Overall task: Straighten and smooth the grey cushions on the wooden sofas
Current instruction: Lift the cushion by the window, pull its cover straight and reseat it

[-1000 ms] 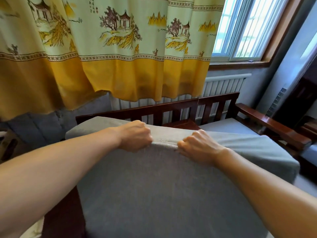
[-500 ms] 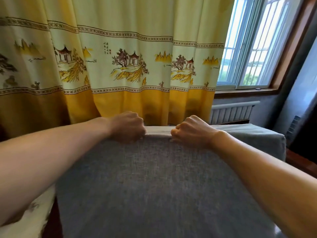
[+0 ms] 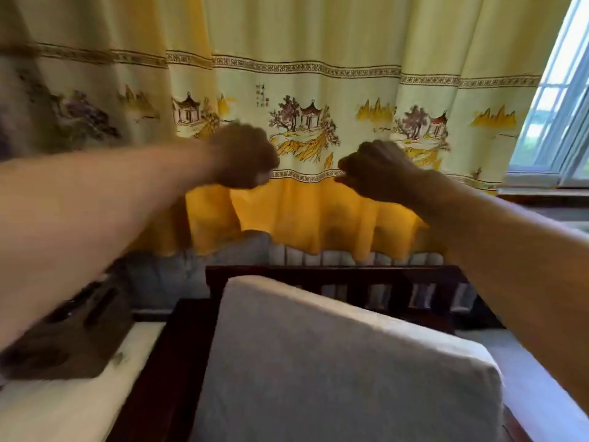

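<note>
Both hands, left (image 3: 245, 157) and right (image 3: 376, 169), clenched on nothing, raised before the curtain (image 3: 318, 90). Below, grey cushion (image 3: 334, 371) propped tilted on the wooden sofa (image 3: 318, 275), seemingly not yet laid flat or smoothed.

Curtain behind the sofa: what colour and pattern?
Pale yellow curtain with pagoda landscape prints, deep yellow hem; head view.

Home living rm, wooden sofa (image 3: 334, 275) w/ cushion (image 3: 334, 371), curtain (image 3: 318, 74), window (image 3: 554, 100)
</note>
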Motion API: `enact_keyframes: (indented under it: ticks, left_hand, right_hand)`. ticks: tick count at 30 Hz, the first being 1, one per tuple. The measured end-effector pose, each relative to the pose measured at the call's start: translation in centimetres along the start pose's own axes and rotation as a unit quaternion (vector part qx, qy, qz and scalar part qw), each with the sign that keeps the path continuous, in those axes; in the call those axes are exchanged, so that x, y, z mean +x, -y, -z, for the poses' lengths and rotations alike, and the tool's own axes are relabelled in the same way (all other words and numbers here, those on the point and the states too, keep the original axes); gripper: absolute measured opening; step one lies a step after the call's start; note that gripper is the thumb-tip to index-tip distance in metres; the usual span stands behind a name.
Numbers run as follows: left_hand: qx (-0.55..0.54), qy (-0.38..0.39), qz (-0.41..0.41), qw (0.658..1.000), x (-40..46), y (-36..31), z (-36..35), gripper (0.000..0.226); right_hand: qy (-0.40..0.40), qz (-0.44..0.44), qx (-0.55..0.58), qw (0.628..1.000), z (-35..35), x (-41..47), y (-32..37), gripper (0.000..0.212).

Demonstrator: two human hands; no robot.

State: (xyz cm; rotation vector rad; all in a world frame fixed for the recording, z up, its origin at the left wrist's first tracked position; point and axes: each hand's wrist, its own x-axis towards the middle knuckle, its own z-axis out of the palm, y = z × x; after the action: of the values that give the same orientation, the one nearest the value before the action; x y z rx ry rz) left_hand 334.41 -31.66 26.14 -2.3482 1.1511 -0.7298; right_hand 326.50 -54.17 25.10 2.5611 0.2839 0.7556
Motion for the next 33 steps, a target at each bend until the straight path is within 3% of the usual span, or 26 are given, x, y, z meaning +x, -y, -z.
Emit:
enact_keyframes:
  ticks: [4,8,13,26,33]
  left_hand:
    - [-0.088,0.121,-0.092,0.985,-0.5,-10.4,-6.0,0.021]
    - [-0.16,0.082,-0.072,0.981,1.9,-10.1,-8.2,0.008]
    - [-0.163,0.076,-0.087,0.98,2.5,-11.0,-11.1,0.013]
    - [-0.217,0.041,-0.154,0.963,7.8,-11.3,-18.7,0.014]
    - [-0.291,0.061,-0.194,0.935,12.0,-15.5,-25.3,0.01]
  right_hand:
    - [0.111,0.08,0.04,0.99,-7.4,-3.7,6.4,0.035]
    - [0.081,0.067,0.075,0.992,-10.6,-3.7,4.7,0.033]
    - [0.087,0.063,0.109,0.988,-13.1,-4.3,5.4,0.032]
    - [0.228,-0.046,0.069,0.97,-18.1,-4.4,4.4,0.033]
    - [0.298,-0.123,0.087,0.943,-24.3,-6.5,4.3,0.028]
